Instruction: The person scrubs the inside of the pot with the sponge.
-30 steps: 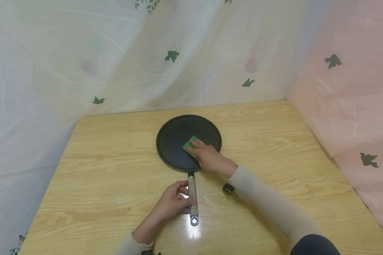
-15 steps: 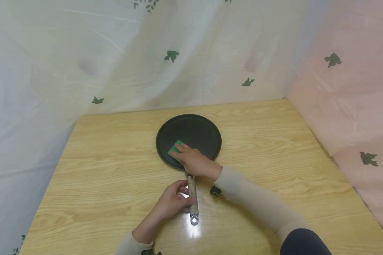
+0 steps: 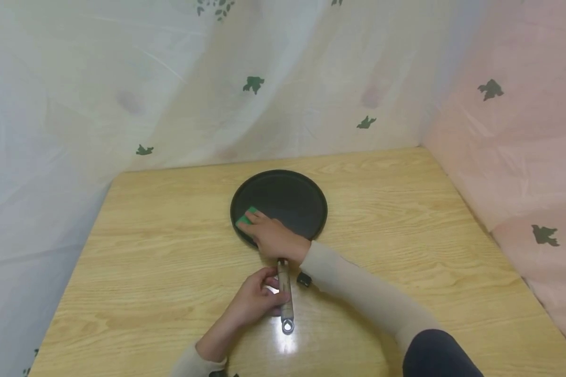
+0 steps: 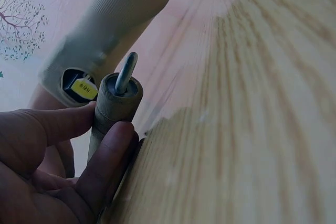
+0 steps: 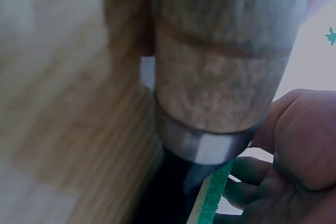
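Note:
A round, flat black frying pan (image 3: 287,191) lies on the wooden table, its handle (image 3: 284,280) pointing toward me. My left hand (image 3: 254,298) grips that handle between thumb and fingers; the left wrist view shows the handle's end (image 4: 118,100) with its metal hanging loop. On the pan's left part, near the rim, my right hand (image 3: 278,235) holds a green scouring sponge (image 3: 251,211) against the surface. In the right wrist view the sponge (image 5: 214,195) shows a green layer and a pale layer, with fingers along the green side. My right wrist passes over the handle's base.
The wooden table (image 3: 160,251) extends on both sides of the pan. Patterned cloth sheets (image 3: 311,78) hang behind it and at its sides. A small black device (image 3: 304,279) sits at the right wrist, close to the handle.
My right hand has slid the sponge leftward across the pan, from near its middle to the left rim. The left hand and the pan stay in place.

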